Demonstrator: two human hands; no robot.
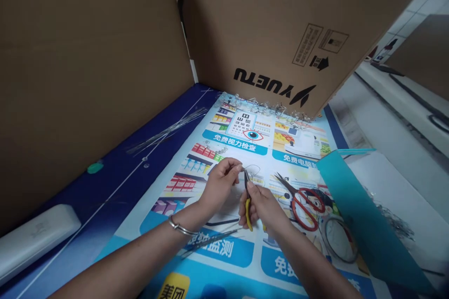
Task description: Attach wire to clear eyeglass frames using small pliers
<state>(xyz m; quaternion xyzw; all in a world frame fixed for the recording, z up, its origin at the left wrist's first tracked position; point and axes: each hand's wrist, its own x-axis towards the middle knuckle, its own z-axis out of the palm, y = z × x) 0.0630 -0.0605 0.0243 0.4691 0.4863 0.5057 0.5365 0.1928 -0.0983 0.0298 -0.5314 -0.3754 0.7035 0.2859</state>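
My right hand (259, 205) is closed round yellow-handled pliers (248, 210), whose dark jaws point up and away from me. Close to the jaw tips, my left hand (223, 178) pinches a thin wire. A loop of this wire (258, 168) curves out to the right of the jaws; whether the jaws grip it cannot be made out. Below my hands, a bundle of thin dark wires (210, 243) lies on the printed mat (231, 285). Red-handled scissors (304, 209) lie with blades apart to the right of my right hand.
A coil of wire (339, 238) lies below the scissors. Beside it stands a teal-edged box (372, 224) with small metal pieces (394, 219). Straight wires (168, 131) lie at left, near a white case (38, 238). Cardboard walls (266, 32) rise behind small twisted wire pieces (266, 107).
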